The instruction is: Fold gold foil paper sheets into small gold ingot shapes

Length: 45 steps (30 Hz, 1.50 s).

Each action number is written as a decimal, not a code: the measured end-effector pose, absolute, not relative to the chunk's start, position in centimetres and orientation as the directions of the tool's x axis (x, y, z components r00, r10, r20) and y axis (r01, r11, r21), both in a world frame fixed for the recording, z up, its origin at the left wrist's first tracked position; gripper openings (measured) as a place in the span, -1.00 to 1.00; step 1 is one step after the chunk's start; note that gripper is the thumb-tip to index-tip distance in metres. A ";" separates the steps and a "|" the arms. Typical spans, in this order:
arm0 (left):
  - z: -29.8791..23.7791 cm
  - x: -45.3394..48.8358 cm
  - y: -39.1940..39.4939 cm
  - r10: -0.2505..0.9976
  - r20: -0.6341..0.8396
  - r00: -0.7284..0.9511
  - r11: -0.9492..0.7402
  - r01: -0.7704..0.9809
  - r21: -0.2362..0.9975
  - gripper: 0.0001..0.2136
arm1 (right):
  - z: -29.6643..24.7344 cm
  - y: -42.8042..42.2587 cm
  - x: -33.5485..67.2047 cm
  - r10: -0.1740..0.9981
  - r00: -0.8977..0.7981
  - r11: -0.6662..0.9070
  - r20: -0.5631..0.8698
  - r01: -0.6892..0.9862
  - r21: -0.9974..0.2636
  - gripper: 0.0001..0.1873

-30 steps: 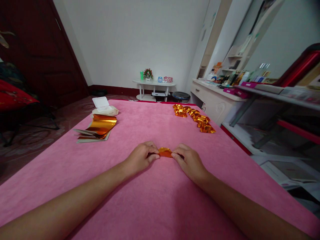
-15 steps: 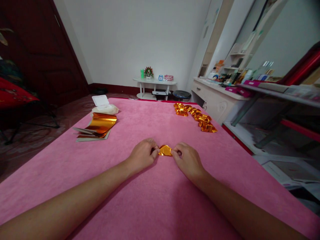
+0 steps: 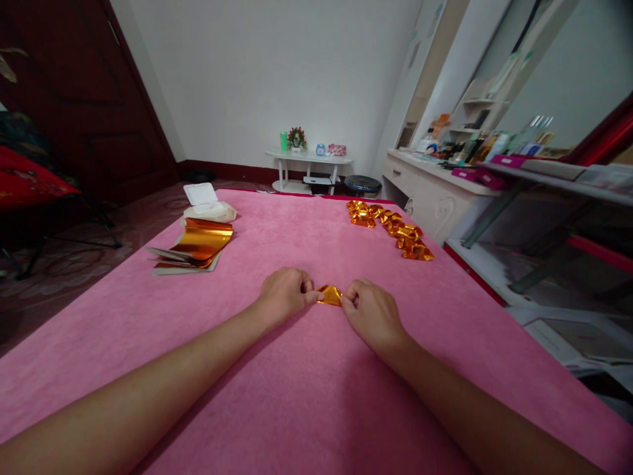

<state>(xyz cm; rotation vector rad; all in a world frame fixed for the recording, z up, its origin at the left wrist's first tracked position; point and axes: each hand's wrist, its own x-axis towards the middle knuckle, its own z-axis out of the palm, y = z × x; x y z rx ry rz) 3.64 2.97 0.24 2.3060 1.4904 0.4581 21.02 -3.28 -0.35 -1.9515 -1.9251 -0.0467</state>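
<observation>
A small folded piece of gold foil paper (image 3: 330, 295) lies on the pink cloth-covered table (image 3: 306, 389), near its middle. My left hand (image 3: 284, 296) pinches its left end with closed fingers. My right hand (image 3: 372, 314) pinches its right end, fingers curled. The two hands sit close together, almost touching across the foil. Most of the foil piece is hidden between the fingertips.
A stack of gold foil sheets (image 3: 198, 244) lies at the left, with a white open-lidded container (image 3: 208, 206) behind it. Several folded gold pieces (image 3: 390, 229) line the far right of the table. A white dresser (image 3: 435, 191) and metal shelves (image 3: 544, 198) stand to the right.
The foil piece has been folded smaller and narrower between my fingers. Both hands have drawn closer together and stayed at the same spot on the table.
</observation>
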 end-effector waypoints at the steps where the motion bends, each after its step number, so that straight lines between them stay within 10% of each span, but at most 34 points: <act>1: 0.3 3.7 3.1 0.921 0.067 0.385 -0.373 0.815 0.444 -0.79 | -0.3 -3.3 20.9 0.953 0.058 0.014 0.296 0.971 -0.238 -0.85; 7: 0.4 3.8 3.6 0.886 0.120 0.448 -0.452 0.777 0.439 -0.77 | -0.2 -3.7 20.8 0.952 0.080 -0.014 0.297 0.976 -0.217 -0.93; 14: -1.2 3.4 3.4 0.847 0.190 0.497 -0.501 0.622 0.602 -0.86 | -1.4 -3.6 21.3 0.936 0.168 0.003 0.310 0.875 -0.484 -0.76; 20: -0.5 3.5 2.1 0.841 0.446 0.306 -0.517 0.211 0.830 -0.80 | 0.0 -2.2 20.7 0.874 0.164 0.320 0.458 0.516 -0.795 -0.88; 27: 0.5 3.1 1.0 0.892 0.360 0.272 -0.351 -0.085 0.933 -0.79 | 1.8 -1.6 17.8 0.824 0.229 0.448 0.518 0.297 -0.843 -0.83; 45: 0.2 3.5 0.8 0.919 0.310 0.245 -0.292 -0.106 0.950 -0.80 | -0.1 -2.5 17.1 0.841 0.268 0.435 0.469 0.179 -0.883 -0.89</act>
